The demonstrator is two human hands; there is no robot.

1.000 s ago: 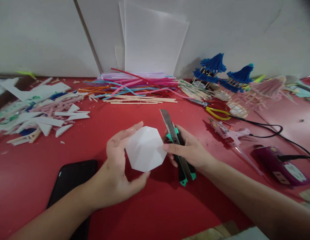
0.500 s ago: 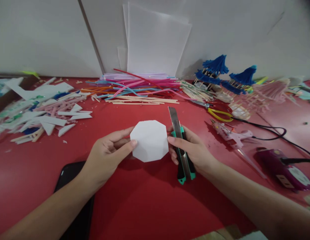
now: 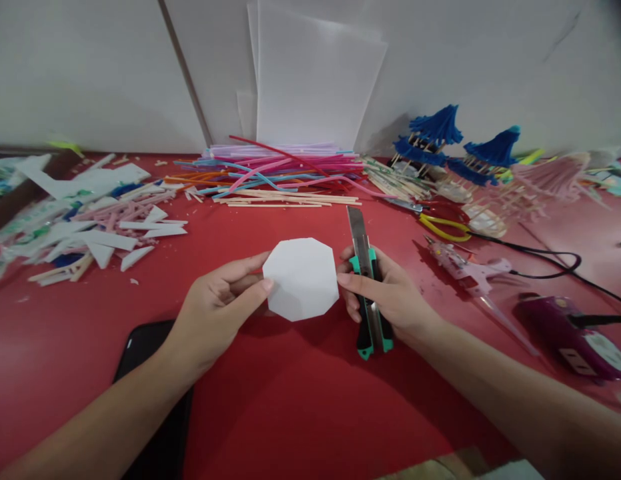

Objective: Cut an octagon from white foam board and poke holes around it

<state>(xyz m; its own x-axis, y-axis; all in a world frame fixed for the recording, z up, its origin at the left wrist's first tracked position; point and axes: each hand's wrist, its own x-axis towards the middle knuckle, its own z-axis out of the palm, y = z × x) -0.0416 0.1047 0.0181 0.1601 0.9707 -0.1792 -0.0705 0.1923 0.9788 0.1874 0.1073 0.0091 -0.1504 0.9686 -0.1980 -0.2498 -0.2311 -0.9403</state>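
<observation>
Head camera showed me the red tabletop [image 3: 270,413], above it the left hand [image 3: 223,303] and right hand [image 3: 393,297]: the right gripped a black-and-green box cutter [image 3: 373,321] (blade [image 3: 357,223] extended), the left pinched a white octagonal card [image 3: 301,280] between the hands.

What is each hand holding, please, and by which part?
The left hand pinches a white octagonal card by its left edge; the right hand grips a green-and-black utility knife by its handle.

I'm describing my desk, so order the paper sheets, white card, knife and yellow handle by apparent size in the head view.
1. Paper sheets
2. White card and knife, unsure: the card is broader, the knife longer but partly covered by the right hand
3. Yellow handle
</observation>
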